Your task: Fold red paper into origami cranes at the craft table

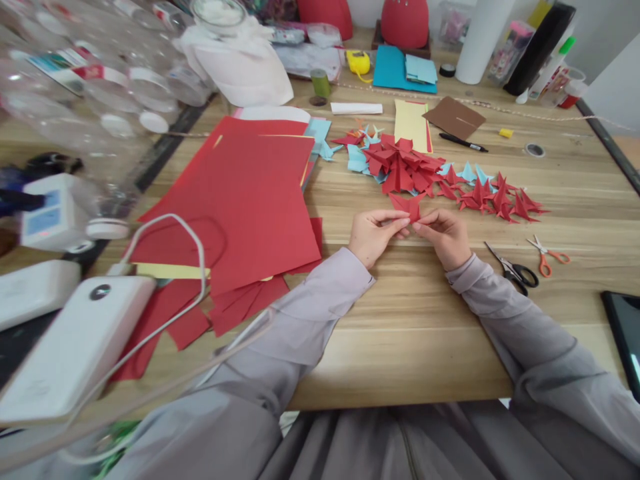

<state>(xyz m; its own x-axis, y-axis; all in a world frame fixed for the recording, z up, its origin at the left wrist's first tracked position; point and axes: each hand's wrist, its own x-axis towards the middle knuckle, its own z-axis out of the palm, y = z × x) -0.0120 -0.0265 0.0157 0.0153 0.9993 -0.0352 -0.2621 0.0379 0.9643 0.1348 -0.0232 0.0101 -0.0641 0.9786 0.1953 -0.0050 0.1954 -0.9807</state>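
Note:
Between my two hands is a small folded red paper piece [411,206] with pointed ends. My left hand [376,233] pinches its lower left part between thumb and fingers. On its lower right, my right hand [444,235] pinches it the same way. Just behind it lies a pile of folded red paper shapes [400,163], with light blue folded pieces [357,159] around it. More red folded shapes [493,199] trail off to the right. Large red sheets [260,200] are stacked on the left, with smaller red cut pieces [247,303] near their lower edge.
Black scissors [520,275] and orange scissors [550,255] lie right of my right hand. A white power bank [80,340] with a looping cable is at the left, below clear plastic bottles [120,127]. A black-framed device [625,327] sits at the right edge.

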